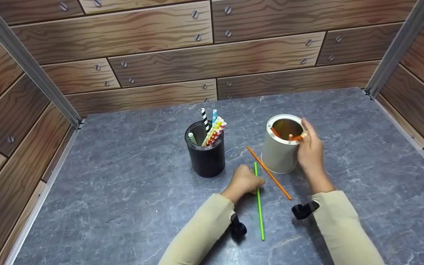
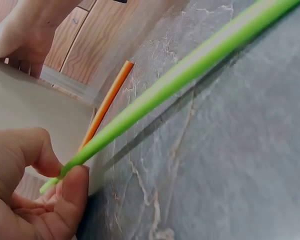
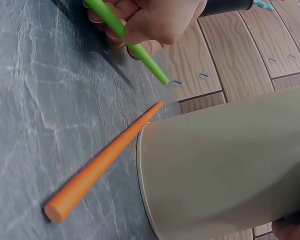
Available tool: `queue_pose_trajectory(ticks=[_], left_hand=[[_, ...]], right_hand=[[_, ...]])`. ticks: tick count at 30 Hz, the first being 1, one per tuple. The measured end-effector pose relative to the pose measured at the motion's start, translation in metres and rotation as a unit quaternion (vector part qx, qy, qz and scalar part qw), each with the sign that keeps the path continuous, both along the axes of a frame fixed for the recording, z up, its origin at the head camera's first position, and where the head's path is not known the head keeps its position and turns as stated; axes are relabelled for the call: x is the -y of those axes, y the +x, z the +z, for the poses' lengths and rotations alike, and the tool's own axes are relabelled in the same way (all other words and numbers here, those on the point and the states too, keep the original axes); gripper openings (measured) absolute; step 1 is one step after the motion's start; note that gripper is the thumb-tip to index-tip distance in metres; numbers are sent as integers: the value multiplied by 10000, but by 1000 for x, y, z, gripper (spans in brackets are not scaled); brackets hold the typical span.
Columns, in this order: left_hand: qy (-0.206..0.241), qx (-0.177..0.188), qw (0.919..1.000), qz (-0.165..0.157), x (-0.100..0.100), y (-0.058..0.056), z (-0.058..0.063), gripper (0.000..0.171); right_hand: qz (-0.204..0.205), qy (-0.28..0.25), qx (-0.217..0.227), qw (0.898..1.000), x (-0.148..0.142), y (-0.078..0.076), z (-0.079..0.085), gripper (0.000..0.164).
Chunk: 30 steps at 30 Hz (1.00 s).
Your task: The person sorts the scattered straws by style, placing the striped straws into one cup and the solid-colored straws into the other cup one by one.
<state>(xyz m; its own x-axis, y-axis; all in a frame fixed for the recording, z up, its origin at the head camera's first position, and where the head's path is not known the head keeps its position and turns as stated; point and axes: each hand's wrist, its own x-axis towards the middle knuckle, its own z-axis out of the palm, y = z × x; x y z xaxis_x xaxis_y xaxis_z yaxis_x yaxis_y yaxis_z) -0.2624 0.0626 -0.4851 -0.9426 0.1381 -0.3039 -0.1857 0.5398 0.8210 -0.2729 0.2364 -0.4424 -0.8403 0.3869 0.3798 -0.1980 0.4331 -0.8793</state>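
Note:
My left hand [image 1: 244, 179] pinches a thin bright green stick [image 2: 155, 95] between thumb and fingers, just above the table. The stick's shadow shows beneath it in the left wrist view. My right hand [image 1: 312, 151] grips the right side of an upright off-white can [image 1: 280, 156], its fingers reaching round the far side. Inside that can lean several orange sticks [image 1: 274, 131], mostly hidden by the wall. An orange stick [image 3: 107, 160] lies on the table beside the can's base, between the can and the green stick.
A black cup [image 1: 206, 160] stands to the left, holding several patterned paper straws [image 1: 215, 132]. The grey marbled tabletop [image 1: 123, 184] is bounded by wood-patterned walls [image 1: 160, 44] at the back and sides. Each wrist carries a small black camera [image 1: 304, 210].

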Motion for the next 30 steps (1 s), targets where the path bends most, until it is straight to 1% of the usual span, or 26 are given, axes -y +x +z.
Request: queue_pose_trajectory(ticks=[2, 6, 10, 13, 16, 19, 25, 27, 30], left_hand=[[206, 28, 9998, 57, 1, -1, -3, 37], [641, -128, 9978, 122, 4, -2, -7, 29], [918, -292, 9948, 318, 7, -1, -6, 22], [1041, -543, 9919, 478, 10, -1, -2, 21], [1062, -1000, 9876, 574, 11, -1, 5, 20], [1200, -1360, 9813, 648, 12, -1, 13, 20], [1869, -1589, 9669, 699, 13, 1, 30, 18], [1920, -1803, 9618, 742, 14, 1, 34, 17], [1932, -2235, 9515, 855, 16, 1, 40, 15]], right_hand=[[-1, -6, -5, 10000, -1, 0, 0, 45], [18, -15, -39, 10000, -1, 0, 1, 46], [28, 3, -70, 10000, 0, 0, 0, 45], [21, -18, -67, 10000, 0, 0, -1, 46], [3, -31, -62, 10000, 1, 1, 1, 46], [-3, -28, -83, 10000, 1, 1, 1, 45], [-26, 17, -62, 10000, 0, 0, 0, 45], [-34, 21, -45, 10000, 0, 0, 0, 45], [-30, 12, -40, 10000, 1, 1, 0, 45]])
